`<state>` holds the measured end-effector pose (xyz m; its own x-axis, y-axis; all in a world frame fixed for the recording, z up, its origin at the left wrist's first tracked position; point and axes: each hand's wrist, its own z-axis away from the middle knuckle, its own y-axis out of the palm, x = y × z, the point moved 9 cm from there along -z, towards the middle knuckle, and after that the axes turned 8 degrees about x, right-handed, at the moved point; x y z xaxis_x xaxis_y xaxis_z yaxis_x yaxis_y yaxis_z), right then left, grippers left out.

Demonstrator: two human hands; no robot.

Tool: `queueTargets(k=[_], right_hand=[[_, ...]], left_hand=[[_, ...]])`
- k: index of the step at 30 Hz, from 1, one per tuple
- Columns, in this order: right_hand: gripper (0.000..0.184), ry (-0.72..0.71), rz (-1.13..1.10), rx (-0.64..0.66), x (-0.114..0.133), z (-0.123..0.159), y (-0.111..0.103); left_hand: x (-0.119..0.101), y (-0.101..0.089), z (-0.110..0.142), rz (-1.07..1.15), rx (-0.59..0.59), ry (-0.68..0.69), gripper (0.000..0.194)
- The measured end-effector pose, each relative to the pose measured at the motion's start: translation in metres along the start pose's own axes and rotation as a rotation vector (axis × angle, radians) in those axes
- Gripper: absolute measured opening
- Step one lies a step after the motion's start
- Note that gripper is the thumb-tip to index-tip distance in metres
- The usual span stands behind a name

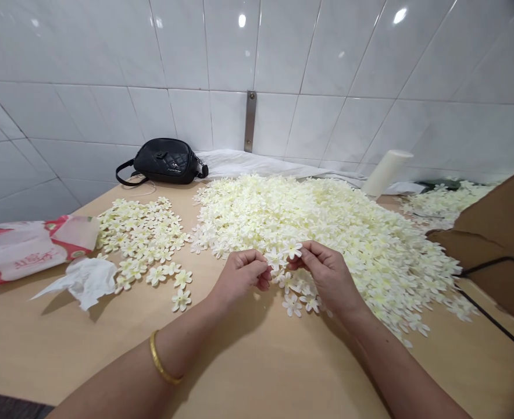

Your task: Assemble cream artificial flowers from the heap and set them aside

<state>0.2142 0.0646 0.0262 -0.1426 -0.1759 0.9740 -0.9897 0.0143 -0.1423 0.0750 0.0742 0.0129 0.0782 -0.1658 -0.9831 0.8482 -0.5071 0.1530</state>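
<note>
Artificial flowers point(278, 203): white petals, yellow-green centres. Quilted belt bag point(164, 161) at the desk's far edge: black. Bangle point(160, 358): gold. Wall tiles point(231, 49): white, faint grey veining.

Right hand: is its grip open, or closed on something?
Closed: the right hand has thumb and forefinger pinched together at the edge of a pale flower, whose petals show beyond the fingertips.

Lighting bright and diffuse; minor glare and edge distortion noted.
Small white reflections mark the glossy wall tiles point(278, 46), consistent with light from above. Soft shadows lie on the table point(257, 372) below the forearms point(191, 331) and tissue point(89, 282). The flower pile point(283, 209) is pale, petals merging toward the back. Wide-angle stretching affects both sides; the right corners darken and soften.
</note>
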Motion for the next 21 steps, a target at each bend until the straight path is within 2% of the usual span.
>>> queueTargets(k=[2,4,6,9,12,15,18,21], right_hand=[[0.017,-0.003,-0.086,-0.053,-0.002,-0.001,-0.009],[0.018,-0.016,-0.118,-0.031,0.001,-0.001,-0.011],[0.019,-0.014,-0.014,0.117,0.008,0.0,0.004],[0.024,-0.029,0.319,0.38,0.016,0.011,0.039],[0.026,-0.098,0.547,0.482,0.022,0.023,0.062],[0.022,-0.052,0.543,0.463,0.018,0.024,0.063],[0.02,0.039,0.334,0.32,0.013,0.016,0.043],[0.026,0.056,0.126,0.212,0.012,0.009,0.028]], left_hand=[[-0.001,-0.002,0.0,0.004,-0.021,0.004,0.015],[-0.002,-0.005,0.0,0.005,-0.04,0.023,0.015],[-0.003,-0.01,-0.001,0.006,-0.075,0.042,0.014],[-0.002,-0.021,-0.002,0.014,-0.14,0.06,0.013],[-0.005,-0.026,-0.003,0.01,-0.163,0.101,0.014],[-0.011,-0.023,-0.002,-0.023,-0.139,0.151,0.015],[-0.014,-0.016,0.0,-0.07,-0.1,0.168,0.013],[-0.016,-0.007,0.001,-0.122,-0.047,0.178,0.012]])
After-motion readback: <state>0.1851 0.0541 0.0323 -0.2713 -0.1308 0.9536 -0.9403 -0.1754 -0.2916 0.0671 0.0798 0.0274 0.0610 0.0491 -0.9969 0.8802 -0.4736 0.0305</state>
